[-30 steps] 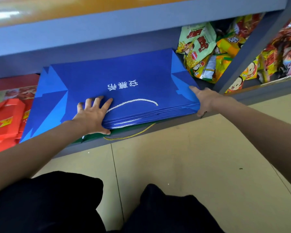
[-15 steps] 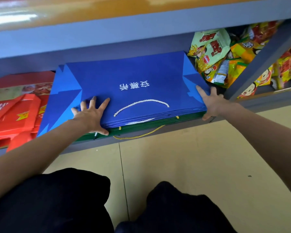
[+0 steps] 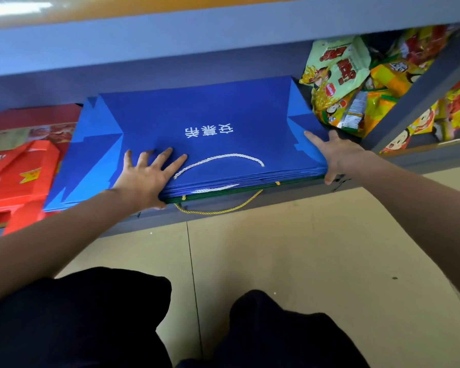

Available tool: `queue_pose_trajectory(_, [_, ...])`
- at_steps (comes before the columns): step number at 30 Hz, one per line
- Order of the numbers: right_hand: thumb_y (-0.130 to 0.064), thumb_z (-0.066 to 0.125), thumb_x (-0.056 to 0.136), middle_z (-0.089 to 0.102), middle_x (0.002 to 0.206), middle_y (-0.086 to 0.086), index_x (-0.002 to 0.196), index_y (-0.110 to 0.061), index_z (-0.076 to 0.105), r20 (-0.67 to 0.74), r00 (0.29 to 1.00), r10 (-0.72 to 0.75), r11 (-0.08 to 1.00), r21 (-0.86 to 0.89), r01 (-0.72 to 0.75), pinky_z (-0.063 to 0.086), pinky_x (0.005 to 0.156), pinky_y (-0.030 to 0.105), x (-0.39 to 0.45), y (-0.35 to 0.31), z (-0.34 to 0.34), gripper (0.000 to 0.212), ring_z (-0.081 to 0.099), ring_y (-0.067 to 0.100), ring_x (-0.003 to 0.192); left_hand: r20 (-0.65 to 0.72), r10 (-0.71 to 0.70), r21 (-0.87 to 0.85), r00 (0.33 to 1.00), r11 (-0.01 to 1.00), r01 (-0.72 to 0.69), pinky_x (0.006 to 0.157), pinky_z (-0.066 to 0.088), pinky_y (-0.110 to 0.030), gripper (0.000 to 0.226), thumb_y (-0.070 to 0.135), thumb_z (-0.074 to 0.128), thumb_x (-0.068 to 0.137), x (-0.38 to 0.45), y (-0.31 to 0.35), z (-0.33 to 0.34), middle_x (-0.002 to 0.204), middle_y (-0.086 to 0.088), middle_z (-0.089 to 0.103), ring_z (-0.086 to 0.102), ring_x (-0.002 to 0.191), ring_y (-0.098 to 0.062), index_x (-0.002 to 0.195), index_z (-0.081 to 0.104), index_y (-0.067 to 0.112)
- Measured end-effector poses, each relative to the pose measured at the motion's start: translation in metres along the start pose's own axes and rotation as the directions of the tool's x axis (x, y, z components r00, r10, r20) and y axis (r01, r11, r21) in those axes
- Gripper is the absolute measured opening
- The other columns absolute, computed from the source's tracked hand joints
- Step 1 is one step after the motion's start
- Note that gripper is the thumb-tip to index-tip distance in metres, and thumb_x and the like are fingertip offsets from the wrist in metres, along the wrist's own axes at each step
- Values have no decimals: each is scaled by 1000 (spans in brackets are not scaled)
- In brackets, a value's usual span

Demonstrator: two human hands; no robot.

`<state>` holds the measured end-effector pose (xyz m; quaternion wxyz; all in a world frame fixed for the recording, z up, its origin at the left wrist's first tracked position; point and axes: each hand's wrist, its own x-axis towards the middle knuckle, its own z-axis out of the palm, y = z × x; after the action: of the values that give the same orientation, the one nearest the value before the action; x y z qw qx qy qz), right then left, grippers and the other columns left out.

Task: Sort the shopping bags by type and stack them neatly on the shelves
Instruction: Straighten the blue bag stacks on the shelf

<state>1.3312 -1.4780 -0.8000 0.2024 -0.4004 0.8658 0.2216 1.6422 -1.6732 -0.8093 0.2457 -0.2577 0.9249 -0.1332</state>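
**Two hands square a stack of blue bags on the low shelf**

Head view: both arms reach forward and down to the bottom shelf (image 3: pixel 250 205). The left hand (image 3: pixel 146 179) lies palm-down on top of the stack of blue bags (image 3: pixel 210 123), fingers straight and spread apart, with the thumb wrapped down over the stack's front edge. The right hand (image 3: pixel 337 155) rests against the stack's right front corner, fingers straight and close together along the side edge, thumb hanging below the corner.

The stack lies flat in the shelf's middle bay, white lettering facing away from the person and a white cord handle (image 3: pixel 218 162) looped on the top bag. Under the blue bags a green bag (image 3: pixel 250 188) shows only as a thin front edge, its yellow cord handle (image 3: pixel 223 208) drooping past the shelf lip.

To the left, red bags (image 3: pixel 19 179) sit just beside the stack, their edges touching or overlapping; which cannot be told. To the right, snack packets (image 3: pixel 337 75) crowd the stack's back corner, and a slanted grey shelf post (image 3: pixel 414 94) stands near the right hand. Above, the upper shelf (image 3: pixel 170 35) hangs low over the stack. Below, tan floor tiles (image 3: pixel 303 248) lie open between the shelf and the person's dark-clothed knees (image 3: pixel 91 314).
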Motion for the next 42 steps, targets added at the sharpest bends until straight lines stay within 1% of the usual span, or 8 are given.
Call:
queue_pose_trajectory(5, [-19,83,69,-1,152,16,146,-33,-19,-34,999,29,996,-81,-32,40,99,50,-4,-8,3,128,27,42,132,-6,25,-22,1000,999,-25,112,11,-59,112,57,63,78,2,-2,2,157,-2,-10,6,141,-33,143,-25,32])
queue_pose_trajectory(8, [-31,81,69,-5,154,13,147,-33,-16,-98,987,-125,983,-149,109,22,109,54,-10,-25,-7,124,10,40,138,20,-4,-203,1000,979,8,112,8,-57,117,55,70,72,1,-8,4,156,-3,-10,1,142,-33,144,-20,37])
queue_pose_trajectory(12, [-38,81,68,-6,155,5,148,-34,-10,-143,911,-387,920,-119,373,16,112,51,-22,-76,-23,121,2,32,141,122,-166,-308,979,931,197,111,15,-56,119,52,75,68,-16,-30,16,156,-7,-8,0,142,-36,146,-14,37])
queue_pose_trajectory(16, [-38,80,68,-1,156,4,149,-33,-5,-174,841,-513,858,-68,509,17,110,48,-31,-138,-44,118,3,30,141,301,-405,-391,864,774,499,106,23,-58,119,46,77,69,-47,-61,34,155,-11,-7,10,139,-43,147,-12,35])
queue_pose_trajectory(18, [-39,80,69,0,155,4,149,-33,-4,-186,813,-552,833,-70,549,16,111,47,-34,-164,-50,117,3,30,141,315,-461,-430,829,710,558,104,30,-52,117,44,77,71,-59,-75,44,151,-19,7,22,133,-42,148,-11,31])
queue_pose_trajectory(23, [-39,80,69,0,156,4,149,-32,-3,-180,776,-605,795,-88,600,15,113,47,-42,-211,-51,115,1,28,142,224,-437,-501,871,715,488,105,30,-41,110,36,75,75,-70,-92,61,134,-26,29,35,123,-40,150,-2,15])
queue_pose_trajectory(32, [-37,80,68,-2,156,2,149,-34,-1,-157,828,-538,842,-52,537,17,111,45,-33,-214,-46,114,3,28,141,27,-292,-646,956,725,240,96,39,-37,102,13,74,76,-69,-94,64,133,-20,41,49,117,-38,151,5,24])
queue_pose_trajectory(42, [-46,80,66,0,155,3,150,-28,-1,-156,815,-558,827,-184,531,15,113,49,-30,-229,-43,117,1,28,141,74,-205,-723,976,663,194,100,39,-39,99,18,74,78,-67,-89,66,129,-19,38,50,114,-39,150,6,26])
